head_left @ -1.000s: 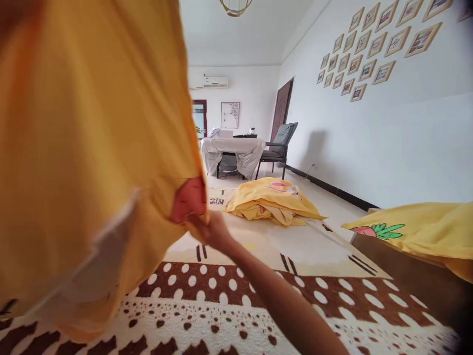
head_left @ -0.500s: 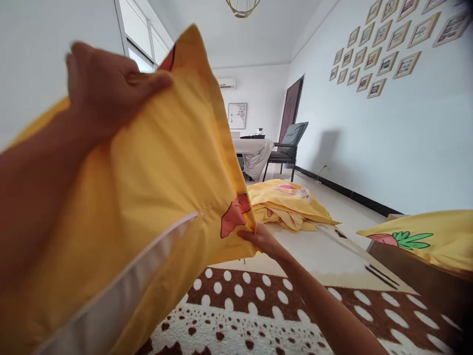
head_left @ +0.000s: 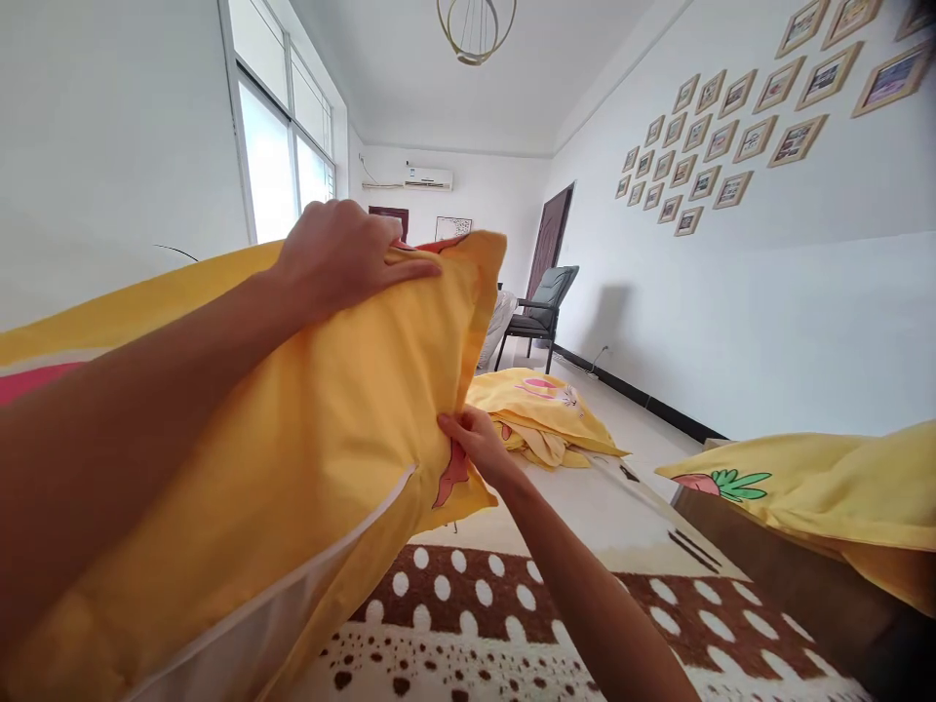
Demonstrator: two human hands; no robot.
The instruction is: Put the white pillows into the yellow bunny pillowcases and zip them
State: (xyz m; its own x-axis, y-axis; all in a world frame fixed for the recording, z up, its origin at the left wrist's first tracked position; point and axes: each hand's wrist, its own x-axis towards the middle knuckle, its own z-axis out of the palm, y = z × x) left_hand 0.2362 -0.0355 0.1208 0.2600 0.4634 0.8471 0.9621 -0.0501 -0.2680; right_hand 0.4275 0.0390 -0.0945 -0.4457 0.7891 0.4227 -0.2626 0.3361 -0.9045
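A large yellow pillowcase (head_left: 351, 390) with a stuffed, puffy body fills the left and middle of the head view. My left hand (head_left: 343, 253) is closed on its upper edge near the top corner, thumb on the near face. Lower down, my right hand (head_left: 479, 444) pinches the end edge, beside a red printed patch (head_left: 454, 476). Along the lower side runs an opening with a white edge, and white filling (head_left: 255, 614) shows inside it. The far face of the pillowcase is mostly hidden.
Another yellow pillow (head_left: 545, 395) lies on folded yellow cloth on the floor ahead. A yellow pillow with a carrot print (head_left: 826, 487) rests on a brown surface at right. Beneath is a brown-and-white dotted rug (head_left: 526, 595). A black chair (head_left: 541, 312) stands farther back.
My left hand has come down and to the right with the pillowcase's top corner. My right hand has shifted slightly up and left along the end edge. The view has tilted up.
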